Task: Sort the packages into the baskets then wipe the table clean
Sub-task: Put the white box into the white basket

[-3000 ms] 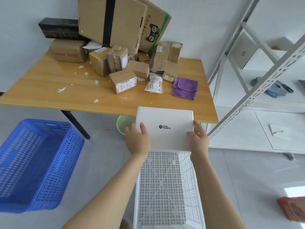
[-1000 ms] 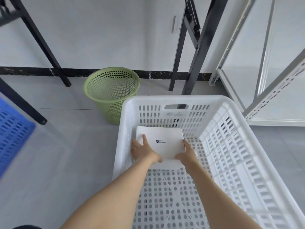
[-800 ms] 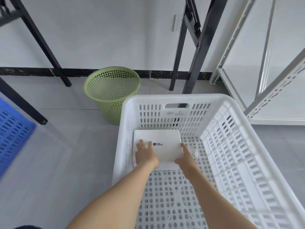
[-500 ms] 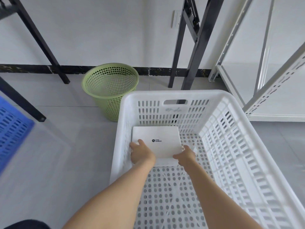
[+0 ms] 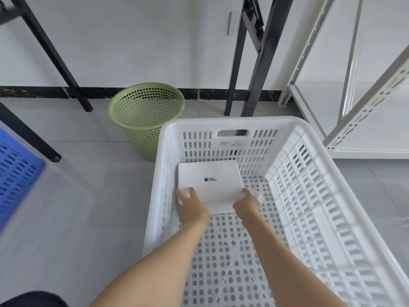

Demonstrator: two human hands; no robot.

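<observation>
head view: left hand (image 5: 192,207) covers package's (image 5: 210,182) near corner.

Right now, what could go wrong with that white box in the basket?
The left hand is in the narrow gap between the white box and the white basket's side wall, so fingers might get pinched or scrape on the slots. The right hand has its thumb on the box's near edge. Pulling away quickly could drag the box out of its far corner.
</observation>
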